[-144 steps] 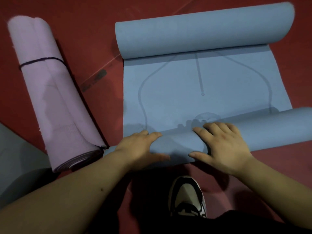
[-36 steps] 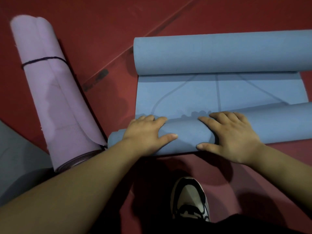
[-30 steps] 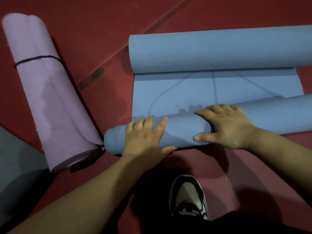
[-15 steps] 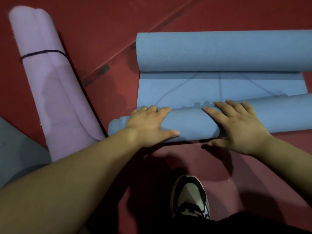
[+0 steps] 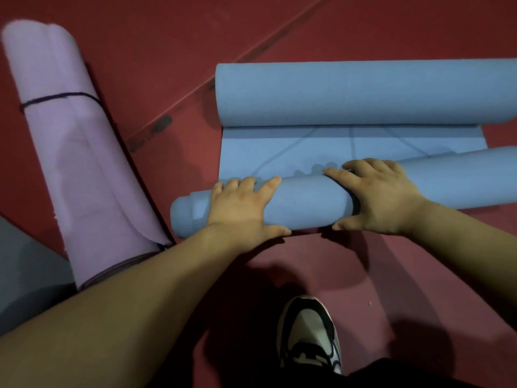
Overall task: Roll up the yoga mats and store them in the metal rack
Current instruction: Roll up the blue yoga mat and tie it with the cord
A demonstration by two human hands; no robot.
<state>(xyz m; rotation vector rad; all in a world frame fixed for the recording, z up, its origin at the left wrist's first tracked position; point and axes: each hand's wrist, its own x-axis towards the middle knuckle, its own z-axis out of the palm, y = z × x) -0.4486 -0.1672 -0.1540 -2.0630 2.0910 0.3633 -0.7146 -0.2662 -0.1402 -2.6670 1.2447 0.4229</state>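
A blue yoga mat lies on the red floor, rolled from both ends. Its near roll (image 5: 305, 203) sits under both my hands, and a thicker far roll (image 5: 363, 93) lies behind it. A narrow flat strip (image 5: 265, 147) with printed lines shows between them. My left hand (image 5: 237, 211) wraps over the near roll close to its left end, fingers over the top and thumb on the near side. My right hand (image 5: 377, 197) holds the same roll further right in the same way. The metal rack is not in view.
A rolled purple mat (image 5: 78, 152) tied with a dark cord lies on the left, its near end beside the blue roll's left end. A grey surface (image 5: 22, 275) shows at the lower left. My shoe (image 5: 307, 334) stands on the floor (image 5: 167, 37) below the hands.
The near roll has grown and moved away from me toward the far roll. The flat strip between them has shrunk. Both hands stayed on the roll.
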